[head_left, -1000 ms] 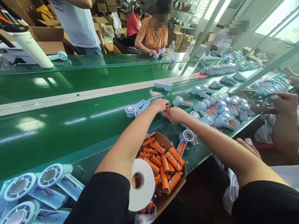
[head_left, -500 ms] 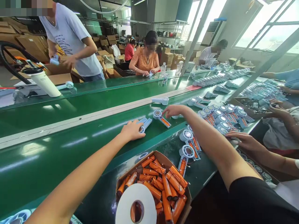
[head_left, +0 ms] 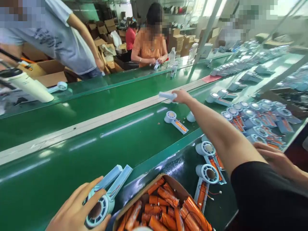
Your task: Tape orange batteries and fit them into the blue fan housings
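At the lower left, my left hand (head_left: pixel 80 205) is closed around a pair of light-blue handheld fan housings (head_left: pixel 99 210), their handles pointing away to the upper right. One of them shows a round vented head with a brown centre. Stretched far forward, my right hand (head_left: pixel 182 96) grips the end of another fan housing (head_left: pixel 167 95) above the pale divider strip. Below it on the green belt lies a fan housing with an orange battery (head_left: pixel 180 126) in its handle. A box of orange batteries (head_left: pixel 160 205) with dark wires stands in front of me.
Several battery-filled fan housings (head_left: pixel 208 175) lie right of the box, and a larger group (head_left: pixel 255 122) covers the belt's right side. The divider strip (head_left: pixel 127 110) runs along the belt. A co-worker's hand (head_left: pixel 276 157) is at the right; other people work across the belt.
My left hand has drawn back towards me with the fan housings. My right hand has moved forward from the battery-filled fan housing and taken hold of the one by the divider. The view has shifted.
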### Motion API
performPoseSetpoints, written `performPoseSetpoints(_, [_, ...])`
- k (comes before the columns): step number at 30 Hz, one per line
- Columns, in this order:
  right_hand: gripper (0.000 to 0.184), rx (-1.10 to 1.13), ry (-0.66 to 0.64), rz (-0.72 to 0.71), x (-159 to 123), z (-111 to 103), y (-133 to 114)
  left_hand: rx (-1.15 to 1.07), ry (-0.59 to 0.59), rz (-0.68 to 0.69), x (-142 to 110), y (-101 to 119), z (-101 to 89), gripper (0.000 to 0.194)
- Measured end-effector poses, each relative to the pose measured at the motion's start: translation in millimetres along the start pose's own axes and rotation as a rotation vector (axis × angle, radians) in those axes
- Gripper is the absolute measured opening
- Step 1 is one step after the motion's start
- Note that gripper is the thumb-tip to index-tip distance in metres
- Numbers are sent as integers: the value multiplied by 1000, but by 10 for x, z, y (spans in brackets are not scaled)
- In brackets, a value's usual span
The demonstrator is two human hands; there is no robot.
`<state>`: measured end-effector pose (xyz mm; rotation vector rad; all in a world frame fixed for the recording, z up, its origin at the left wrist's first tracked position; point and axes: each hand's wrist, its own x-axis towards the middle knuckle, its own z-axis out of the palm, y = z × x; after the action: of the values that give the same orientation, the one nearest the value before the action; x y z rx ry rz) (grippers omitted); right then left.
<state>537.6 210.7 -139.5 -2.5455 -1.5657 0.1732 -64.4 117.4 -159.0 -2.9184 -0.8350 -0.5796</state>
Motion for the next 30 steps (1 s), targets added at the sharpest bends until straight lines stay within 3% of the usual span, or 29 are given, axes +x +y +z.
performPoseSetpoints(2, [69,55,76,-134,-254,-62,-180,65,-70,93,-158,96,-104,33])
performPoseSetpoints(4, [64,151,110,-391,-714,-107,-439,104,-145,96,-279,181,-152,37])
performPoseSetpoints(6, [58,208,-7,-681,-1340,-106,-717,107,-238,19,-393,244,-166,41])
performPoseSetpoints(8, [52,151,-203,-841,-1977,-35,-951,88,-339,-90,-483,318,-198,46])
performPoseSetpoints(11, [55,19,-331,-831,-2583,148,-1154,56,-384,-157,-514,532,-349,64])
performPoseSetpoints(14, [57,26,-333,-821,-2675,224,-1188,-112,-405,38,-428,883,-542,87])
performPoseSetpoints(16, [49,71,-372,-807,-2644,156,-1157,-240,-449,190,-346,1110,-608,84])
performPoseSetpoints(18, [44,102,-374,-743,-2711,24,-1116,-274,-466,276,-284,1265,-615,66])
performPoseSetpoints(20, [41,187,-265,-649,-2955,-116,-1091,-240,-420,310,-281,1332,-615,48])
performPoseSetpoints(23, [40,562,-163,-502,-3639,-201,-1148,-199,-237,306,-429,1337,-704,46])
performPoseSetpoints(24, [47,745,-215,-457,-3919,-172,-1205,-190,-149,288,-510,1334,-756,48])
performPoseSetpoints(27, [67,1223,-627,-410,-4744,77,-1472,-160,110,223,-760,1327,-890,47])
performPoseSetpoints(30, [54,1288,-938,-458,-5309,383,-1737,-126,239,95,-949,1262,-897,44])
